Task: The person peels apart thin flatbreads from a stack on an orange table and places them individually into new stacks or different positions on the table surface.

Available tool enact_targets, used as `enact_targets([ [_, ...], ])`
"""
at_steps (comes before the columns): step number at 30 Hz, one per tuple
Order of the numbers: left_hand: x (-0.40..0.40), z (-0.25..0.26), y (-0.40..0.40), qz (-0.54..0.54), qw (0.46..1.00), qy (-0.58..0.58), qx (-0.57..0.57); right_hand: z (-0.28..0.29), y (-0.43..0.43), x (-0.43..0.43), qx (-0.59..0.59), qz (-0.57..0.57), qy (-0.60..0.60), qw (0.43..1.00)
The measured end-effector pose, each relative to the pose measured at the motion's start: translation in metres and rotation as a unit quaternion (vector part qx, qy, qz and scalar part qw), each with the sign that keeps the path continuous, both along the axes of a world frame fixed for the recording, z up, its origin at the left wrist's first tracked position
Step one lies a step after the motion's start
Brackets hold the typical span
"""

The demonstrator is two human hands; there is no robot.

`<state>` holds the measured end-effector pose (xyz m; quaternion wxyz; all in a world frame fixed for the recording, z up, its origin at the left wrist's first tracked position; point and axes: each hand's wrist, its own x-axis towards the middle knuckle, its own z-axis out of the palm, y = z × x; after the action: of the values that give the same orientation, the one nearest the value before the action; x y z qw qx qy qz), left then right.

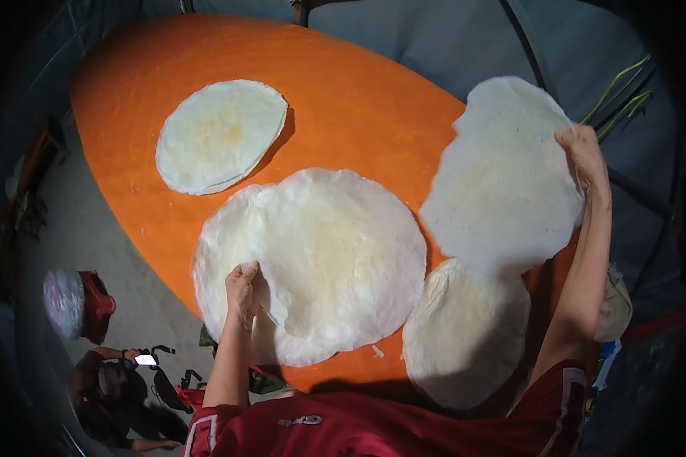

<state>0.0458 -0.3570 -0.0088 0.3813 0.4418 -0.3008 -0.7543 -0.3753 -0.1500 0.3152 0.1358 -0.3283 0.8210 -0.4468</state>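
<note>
My left hand pinches the left edge of a large, thin, round white sheet, which looks like flatbread or rice paper. That sheet lies over another pale round one, whose rim shows at the left and below. In my right hand is the right edge of a raised white sheet with an uneven outline. Below it, partly covered and shaded, a smaller round stack rests on the orange tabletop. Farther back at the left lies another pale round stack with browned patches in its middle.
A person at the lower left holds a lit phone. Near them a red plastic stool bears a plastic-wrapped bundle. Grey sheeting hangs behind the table. A small white scrap lies near the front edge.
</note>
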Motion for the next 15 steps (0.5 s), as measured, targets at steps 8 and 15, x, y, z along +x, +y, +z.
enact_targets([
  [8,0.029,0.027,0.021,-0.097,0.958,0.186,0.194,-0.147,-0.086,0.215,0.247,0.293,0.515,0.767],
  [15,0.044,0.025,0.053,-0.127,0.949,0.18,0.225,-0.222,-0.092,0.275,0.225,0.406,0.219,0.858],
])
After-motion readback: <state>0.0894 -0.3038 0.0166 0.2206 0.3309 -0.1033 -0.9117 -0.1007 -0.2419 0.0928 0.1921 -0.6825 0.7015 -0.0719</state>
